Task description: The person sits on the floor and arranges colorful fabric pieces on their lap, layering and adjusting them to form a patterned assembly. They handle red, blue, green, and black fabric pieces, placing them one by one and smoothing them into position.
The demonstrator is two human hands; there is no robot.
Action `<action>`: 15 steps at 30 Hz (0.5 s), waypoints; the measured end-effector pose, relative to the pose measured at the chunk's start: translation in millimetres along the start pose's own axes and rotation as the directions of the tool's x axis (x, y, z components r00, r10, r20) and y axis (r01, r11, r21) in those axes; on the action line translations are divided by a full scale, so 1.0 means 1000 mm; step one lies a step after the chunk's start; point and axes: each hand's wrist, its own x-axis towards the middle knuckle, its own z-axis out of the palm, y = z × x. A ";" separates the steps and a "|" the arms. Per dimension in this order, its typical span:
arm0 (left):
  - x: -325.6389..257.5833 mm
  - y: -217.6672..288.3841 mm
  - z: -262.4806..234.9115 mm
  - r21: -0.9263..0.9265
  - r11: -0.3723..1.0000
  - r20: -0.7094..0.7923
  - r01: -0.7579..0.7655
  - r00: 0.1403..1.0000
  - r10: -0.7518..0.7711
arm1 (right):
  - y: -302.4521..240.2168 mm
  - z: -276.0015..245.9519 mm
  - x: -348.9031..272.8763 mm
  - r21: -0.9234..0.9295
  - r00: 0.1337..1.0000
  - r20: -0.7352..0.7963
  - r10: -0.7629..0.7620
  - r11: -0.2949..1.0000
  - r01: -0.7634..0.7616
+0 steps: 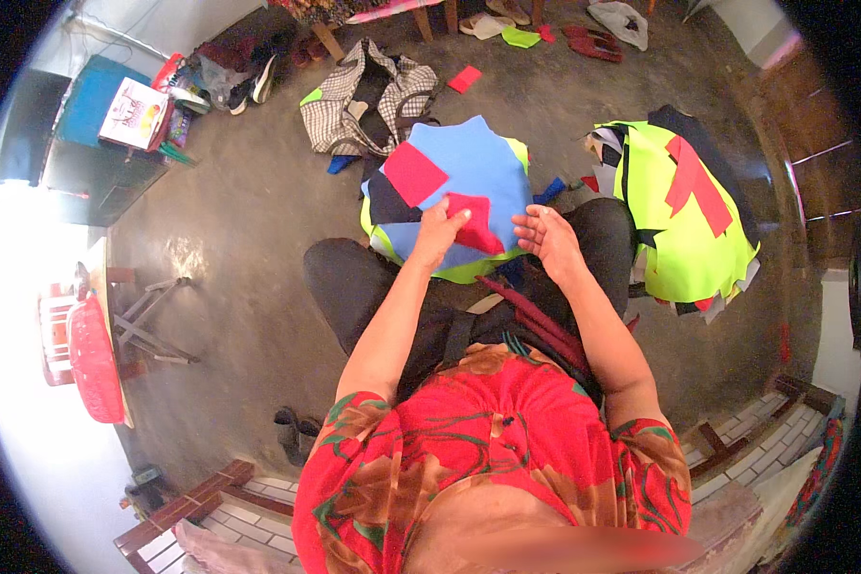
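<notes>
A stack of cloth pieces lies in front of me between my knees, with a light blue piece (493,158) on top and yellow-green edges showing beneath. On it rest a red square (415,175) and a black piece (392,201). My left hand (438,234) pinches the left edge of another red cloth piece (478,230), its thumb on top, over the blue cloth. To the right of that piece, apart from it, my right hand (549,237) is held with fingers loosely spread and nothing visible in it. Dark red strips (545,325) lie across my lap.
A second cloth heap (684,210), yellow-green with crossed red strips (694,187), lies to the right. A checked bag (368,96) sits open beyond the stack, near a red scrap (465,78) on the floor. At left stand a folding stand (153,320) and a blue-green cabinet (96,177).
</notes>
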 end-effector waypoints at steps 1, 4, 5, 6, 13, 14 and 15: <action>0.008 0.004 -0.003 0.031 0.999 -0.072 -0.010 0.997 0.012 | 0.000 0.001 0.000 -0.009 1.000 0.006 0.011 1.000 -0.011; 0.040 0.012 -0.013 0.230 0.973 -0.317 0.015 0.947 0.061 | 0.000 0.001 -0.001 -0.014 0.998 0.060 0.003 1.000 -0.002; 0.052 0.009 -0.021 0.062 0.998 -0.255 0.008 0.967 0.008 | 0.000 0.002 -0.002 -0.022 0.997 0.082 0.003 1.000 -0.001; 0.059 0.033 -0.021 -0.110 0.994 -0.169 0.016 0.985 -0.034 | -0.001 0.001 -0.002 -0.027 0.996 0.091 -0.005 1.000 0.008; 0.106 0.040 -0.024 -0.410 0.906 -0.153 -0.109 0.987 0.049 | -0.004 0.009 -0.005 -0.153 0.992 0.106 0.066 0.987 -0.050; 0.107 0.032 -0.026 -0.254 0.964 -0.200 0.082 0.970 -0.136 | -0.003 0.008 -0.003 -0.152 0.990 0.123 0.069 0.987 -0.050; 0.109 0.023 -0.026 -0.103 0.952 -0.272 0.287 0.913 -0.305 | -0.001 0.007 -0.002 -0.155 0.989 0.127 0.073 0.987 -0.053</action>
